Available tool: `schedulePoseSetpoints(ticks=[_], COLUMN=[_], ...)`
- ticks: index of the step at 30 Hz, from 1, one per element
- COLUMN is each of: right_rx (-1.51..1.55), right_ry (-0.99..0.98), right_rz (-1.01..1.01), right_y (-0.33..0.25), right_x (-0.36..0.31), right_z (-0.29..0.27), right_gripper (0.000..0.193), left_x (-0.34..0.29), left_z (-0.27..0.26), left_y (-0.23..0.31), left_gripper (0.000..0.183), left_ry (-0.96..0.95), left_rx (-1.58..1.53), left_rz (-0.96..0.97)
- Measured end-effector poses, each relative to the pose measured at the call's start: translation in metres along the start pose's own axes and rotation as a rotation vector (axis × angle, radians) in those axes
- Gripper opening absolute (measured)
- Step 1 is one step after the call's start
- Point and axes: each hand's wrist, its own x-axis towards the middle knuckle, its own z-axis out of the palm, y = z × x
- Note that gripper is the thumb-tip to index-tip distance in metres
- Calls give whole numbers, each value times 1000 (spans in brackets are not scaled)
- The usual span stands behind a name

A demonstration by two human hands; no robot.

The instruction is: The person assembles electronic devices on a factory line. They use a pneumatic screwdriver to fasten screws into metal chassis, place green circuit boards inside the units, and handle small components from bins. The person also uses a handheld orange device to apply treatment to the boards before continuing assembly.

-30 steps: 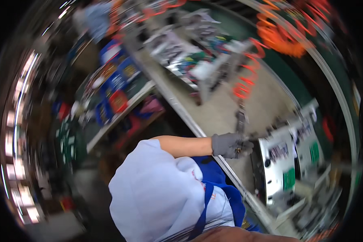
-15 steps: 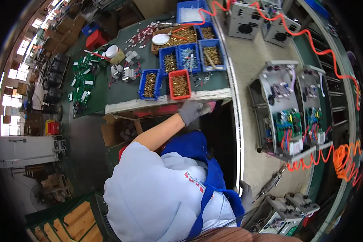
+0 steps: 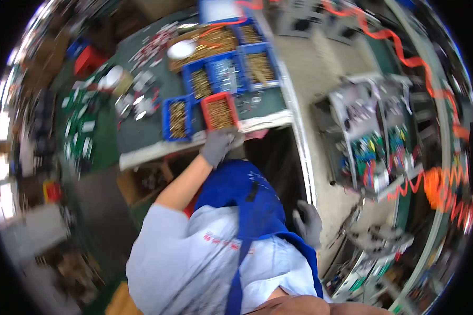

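Note:
My left hand point(image 3: 219, 147), in a grey glove, is at the front edge of the workbench, just below a red bin point(image 3: 220, 112) of small brass-coloured parts. Its fingers are bent and smeared by motion, so whether anything is in them does not show. Beside that bin stands a blue bin point(image 3: 177, 119) with similar parts. My right hand point(image 3: 308, 224), also gloved in grey, hangs by the metal rail at my right side. Its fingers are slightly bent and apart, with nothing visible in them. A pink thing point(image 3: 257, 134) shows at the bench edge.
More blue bins point(image 3: 258, 65) of small parts stand behind. Green circuit boards point(image 3: 80, 123) lie at the bench's left. Right of the rail, opened metal housings point(image 3: 360, 136) with wiring sit on the line, near a coiled orange air hose point(image 3: 435, 186) and a dark hand tool point(image 3: 351, 218).
My left hand has drawn back leftward along the bench edge to below the red bin. My right hand has risen into fuller view. The whole view has shifted and blurred.

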Motion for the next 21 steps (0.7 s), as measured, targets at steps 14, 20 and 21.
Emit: schedulePoseSetpoints(ticks=[14,20,21], right_rx=[861,2596,2549], right_ry=[1213,1409,1553], right_rz=[411,-458,-418], right_y=[82,82,81], right_x=[-60,-161,-182], right_z=[128,144,134], right_gripper=[26,14,15], left_x=[-127,-202,-213], left_z=[258,283,288], left_y=[-158,-187,-190], left_gripper=[42,50,50], left_ry=[-1657,-1979,-1984], left_rx=[1392,1041,967], left_rz=[881,525,472])
